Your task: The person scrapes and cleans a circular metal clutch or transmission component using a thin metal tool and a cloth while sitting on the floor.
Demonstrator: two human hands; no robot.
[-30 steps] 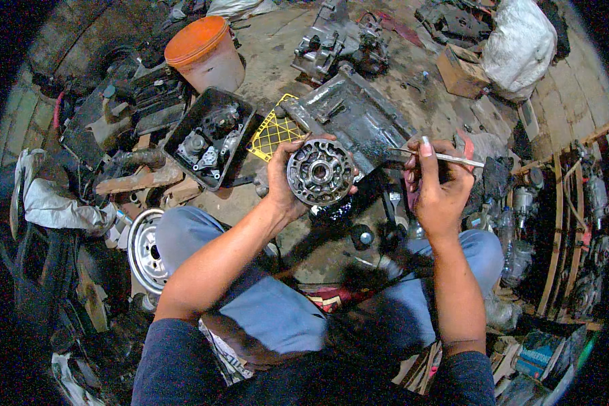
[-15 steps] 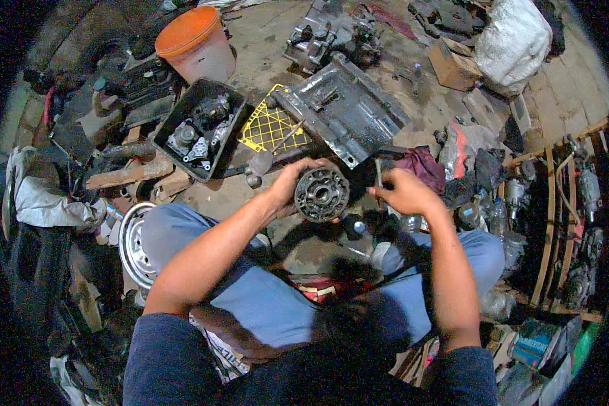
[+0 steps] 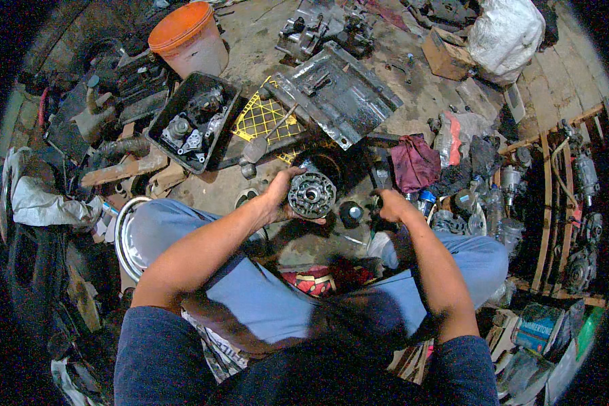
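My left hand [image 3: 275,198] is wrapped round a round, greasy metal housing [image 3: 312,195], whose face with several holes and a central bore is turned up. To the right, my right hand [image 3: 394,206] is lowered with its fingers curled, beside a dark, narrow tool-like piece [image 3: 381,176]. What those fingers hold, if anything, is too dark to make out. Between the hands stands a small dark round container with a pale top [image 3: 350,212]. Just beyond the housing is a dark round, hollow-looking shape [image 3: 323,162].
Ahead lie a black bin of metal parts [image 3: 157,128], a yellow grid panel [image 3: 262,116] and an oily metal tray [image 3: 348,91]. An orange-rimmed bucket [image 3: 203,57] stands far left. A maroon cloth [image 3: 416,162] and plastic bottles [image 3: 492,203] are on the right.
My right hand has come down and slightly nearer, and the short upright tool it held no longer shows in its fingers. The housing has shifted slightly left in my left hand.
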